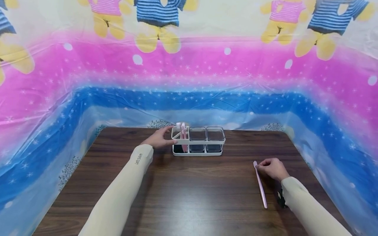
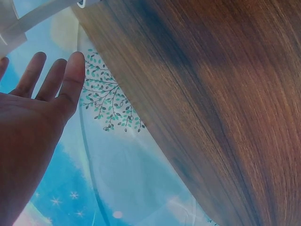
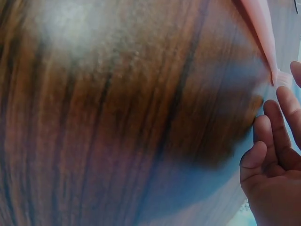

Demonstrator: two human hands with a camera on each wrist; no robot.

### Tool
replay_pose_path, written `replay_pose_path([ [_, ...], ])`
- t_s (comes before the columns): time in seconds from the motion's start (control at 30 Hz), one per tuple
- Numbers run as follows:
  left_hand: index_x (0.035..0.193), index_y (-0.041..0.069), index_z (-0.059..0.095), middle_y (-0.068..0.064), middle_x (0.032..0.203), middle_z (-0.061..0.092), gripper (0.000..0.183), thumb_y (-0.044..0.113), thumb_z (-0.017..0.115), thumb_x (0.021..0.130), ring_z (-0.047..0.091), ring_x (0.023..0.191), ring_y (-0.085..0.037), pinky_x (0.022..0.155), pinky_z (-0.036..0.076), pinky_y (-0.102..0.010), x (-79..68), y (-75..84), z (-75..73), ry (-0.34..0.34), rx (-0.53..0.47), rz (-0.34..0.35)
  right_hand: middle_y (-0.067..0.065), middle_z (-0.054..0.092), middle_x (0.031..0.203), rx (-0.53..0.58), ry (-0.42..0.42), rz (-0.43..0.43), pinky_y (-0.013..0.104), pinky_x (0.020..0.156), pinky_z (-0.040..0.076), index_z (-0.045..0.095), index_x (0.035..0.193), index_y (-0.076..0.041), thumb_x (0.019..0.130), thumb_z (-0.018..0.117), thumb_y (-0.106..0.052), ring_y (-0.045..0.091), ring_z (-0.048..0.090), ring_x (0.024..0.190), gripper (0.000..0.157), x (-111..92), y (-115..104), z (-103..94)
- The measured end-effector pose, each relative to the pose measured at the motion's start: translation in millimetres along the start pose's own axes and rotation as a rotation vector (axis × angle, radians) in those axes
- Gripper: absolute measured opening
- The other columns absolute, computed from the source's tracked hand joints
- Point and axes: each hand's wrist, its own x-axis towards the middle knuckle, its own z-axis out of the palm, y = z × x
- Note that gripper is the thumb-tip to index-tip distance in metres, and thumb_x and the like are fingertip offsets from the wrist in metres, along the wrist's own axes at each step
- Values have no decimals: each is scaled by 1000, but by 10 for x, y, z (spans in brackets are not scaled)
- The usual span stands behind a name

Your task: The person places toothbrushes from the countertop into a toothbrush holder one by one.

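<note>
My left hand (image 1: pixel 159 137) holds the left end of a white toothbrush holder (image 1: pixel 198 143), thumb at its front rail and fingers at the back corner. In the left wrist view the other fingers (image 2: pixel 73 77) extend loosely near the holder's rail. Pink toothbrushes (image 1: pixel 183 134) stand in the divided left section, and two clear cups (image 1: pixel 215 134) sit in the others. At the right, my right hand (image 1: pixel 273 167) pinches a pink toothbrush (image 1: pixel 260 186) by its head between thumb and forefinger. The right wrist view shows the fingertips at the bristles (image 3: pixel 283 78).
Both the holder and the single toothbrush are over a dark wood table (image 1: pixel 189 190), the holder near the back edge. A printed blue and pink cloth (image 1: pixel 189 98) hangs around the back and sides. A small black object (image 1: pixel 281 199) shows beside the right cuff.
</note>
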Motion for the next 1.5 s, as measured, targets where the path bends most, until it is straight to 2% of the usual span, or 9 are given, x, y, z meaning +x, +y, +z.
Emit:
replay_pose_path([
  [0.33, 150, 24, 23, -16, 145, 34, 86, 53, 67, 82, 34, 131, -36, 101, 32, -57, -5, 9, -2, 7, -1, 0, 4, 62, 79, -29, -20, 24, 31, 60, 42, 70, 81, -6, 83, 72, -28, 20, 51, 68, 23, 7, -9, 71],
  [0.77, 150, 24, 23, -16, 146, 33, 86, 52, 68, 82, 33, 132, -37, 101, 31, -58, -5, 31, 3, 11, -11, -3, 5, 59, 76, -52, -41, 118, 31, 57, 41, 70, 76, -6, 81, 74, -28, 21, 51, 68, 23, 29, -31, 65],
  [1.03, 150, 25, 24, -16, 146, 34, 86, 52, 68, 81, 33, 132, -37, 102, 30, -58, 4, 32, 5, 16, -15, -14, 4, 59, 67, -72, -43, 165, 30, 53, 40, 69, 69, -5, 80, 74, -28, 20, 50, 62, 26, 23, -72, 69],
  [1.5, 150, 24, 23, -17, 147, 32, 87, 53, 68, 81, 31, 133, -38, 101, 30, -58, -28, 37, 20, 16, -12, -23, 4, 52, 58, -61, -14, 162, 29, 49, 38, 62, 63, -4, 82, 67, -32, 18, 47, 53, 34, 1, -93, 107],
])
